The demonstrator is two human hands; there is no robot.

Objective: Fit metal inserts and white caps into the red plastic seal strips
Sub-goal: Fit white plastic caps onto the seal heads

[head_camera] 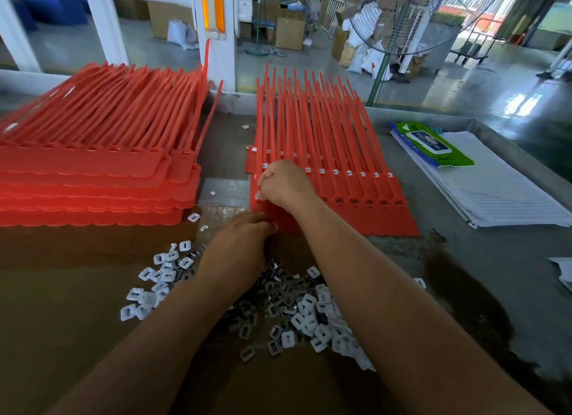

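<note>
A stack of red seal strips point(356, 179) lies in front of me, and the upper row has white caps fitted in its heads. My right hand point(286, 182) is curled over the left end of this stack and pinches a white cap point(258, 195) against a strip head. My left hand point(241, 244) rests palm down at the near left edge of the same stack, its fingertips touching the red plastic. A loose pile of white caps and dark metal inserts point(297, 312) covers the brown table between my forearms.
A taller stack of red strips point(93, 167) sits at the left. A green wet-wipe pack point(433, 143) lies on white sheets point(501, 191) at the right. A white post point(216, 37) and a standing fan point(402, 18) rise behind the table.
</note>
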